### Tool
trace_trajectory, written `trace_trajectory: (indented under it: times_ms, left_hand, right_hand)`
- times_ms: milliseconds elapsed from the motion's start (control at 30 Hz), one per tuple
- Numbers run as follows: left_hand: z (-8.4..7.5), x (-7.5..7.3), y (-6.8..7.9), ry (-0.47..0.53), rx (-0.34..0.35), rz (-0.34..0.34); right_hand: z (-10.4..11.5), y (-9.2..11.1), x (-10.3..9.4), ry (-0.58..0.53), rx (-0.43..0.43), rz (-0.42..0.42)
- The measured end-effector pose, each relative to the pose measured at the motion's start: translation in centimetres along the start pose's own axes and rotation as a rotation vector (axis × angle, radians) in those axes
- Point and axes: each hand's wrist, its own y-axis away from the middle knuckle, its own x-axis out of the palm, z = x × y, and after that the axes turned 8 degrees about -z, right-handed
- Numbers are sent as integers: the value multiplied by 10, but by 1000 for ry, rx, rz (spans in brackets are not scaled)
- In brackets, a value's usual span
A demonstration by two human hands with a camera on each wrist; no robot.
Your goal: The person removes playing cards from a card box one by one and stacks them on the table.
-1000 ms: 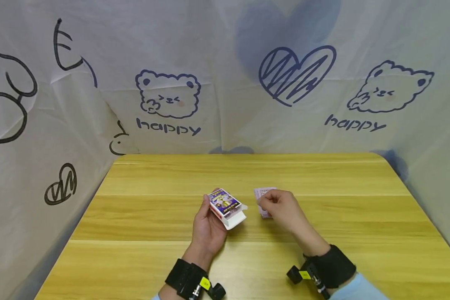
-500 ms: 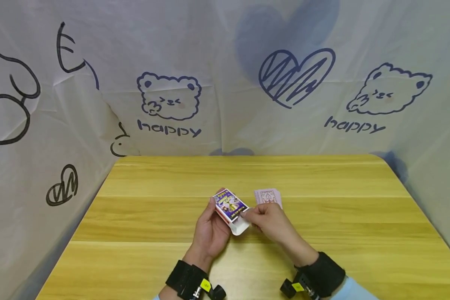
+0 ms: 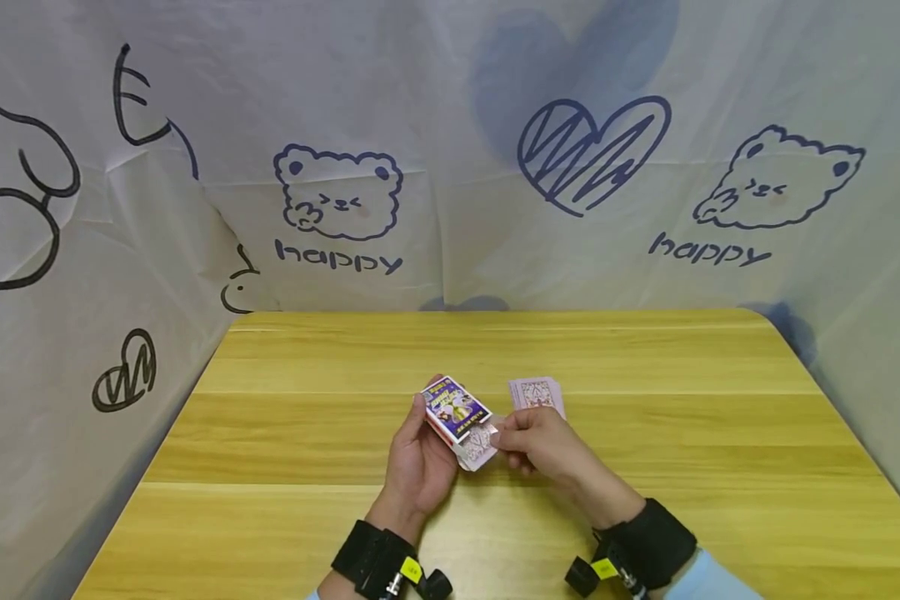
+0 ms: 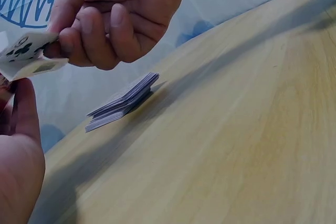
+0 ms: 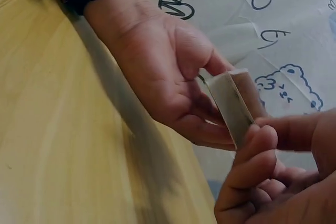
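Note:
My left hand (image 3: 420, 471) holds a purple-and-white playing card box (image 3: 453, 408) tilted above the table, its open end facing me and to the right. From that end stick out playing cards (image 3: 480, 446) with patterned backs up. Thumb and fingers of my right hand (image 3: 543, 446) pinch these cards at their right edge. In the left wrist view a black club face shows on the underside of a card (image 4: 23, 51). A stack of playing cards (image 3: 536, 392) lies face down on the table just beyond my right hand, partly covered by it in the head view.
The wooden table (image 3: 307, 400) runs back to a white cloth backdrop (image 3: 480, 242) with drawn bears and hearts. More cloth hangs along the left and right sides. Black straps (image 3: 648, 542) with small cameras sit on both wrists.
My right hand moved left from the stack on the table to the box's open end, then drew cards partway out. The left hand keeps hold of the box, having shifted only slightly.

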Motion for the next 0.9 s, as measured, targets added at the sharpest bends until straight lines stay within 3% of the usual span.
trace_trajectory:
  times_ms: [200, 433, 600, 900]
  left_hand:
    - [0, 0, -2, 4, 33, -45]
    - [0, 0, -2, 9, 33, -42]
    - [0, 0, -2, 4, 33, -46]
    - [-2, -1, -3, -8, 33, -36]
  right_hand:
    - [1, 2, -2, 15, -24, 73]
    - [-1, 1, -2, 82, -86, 9]
    - [-1, 1, -5, 102, -113, 22]
    - [6, 2, -16, 128, -81, 133]
